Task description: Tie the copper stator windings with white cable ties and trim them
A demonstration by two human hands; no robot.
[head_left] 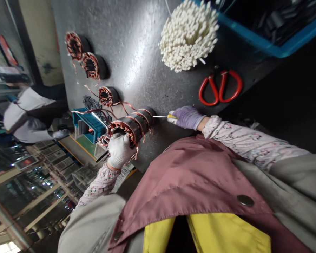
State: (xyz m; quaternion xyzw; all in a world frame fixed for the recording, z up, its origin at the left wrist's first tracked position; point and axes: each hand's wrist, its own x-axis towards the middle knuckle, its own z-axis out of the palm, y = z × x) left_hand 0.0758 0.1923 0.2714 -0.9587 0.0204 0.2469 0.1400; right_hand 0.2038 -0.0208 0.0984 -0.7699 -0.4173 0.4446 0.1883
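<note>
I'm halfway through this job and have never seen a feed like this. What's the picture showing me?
No robot here: the single picture comes from a camera worn on a person's head, looking forward and down. Their white-gloved left hand touches one end of a row of copper-wound cylinders. Their purple-gloved right hand holds a yellow-handled tool, its thin shaft towards the other end. On the grey worktop also lie red-handled scissors, a bundle of thin white pieces and separate wound cylinders.

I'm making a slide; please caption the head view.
White-gloved left hand at one end of a row of copper-wound cores, purple-gloved right hand gripping a yellow-handled tool.
</note>
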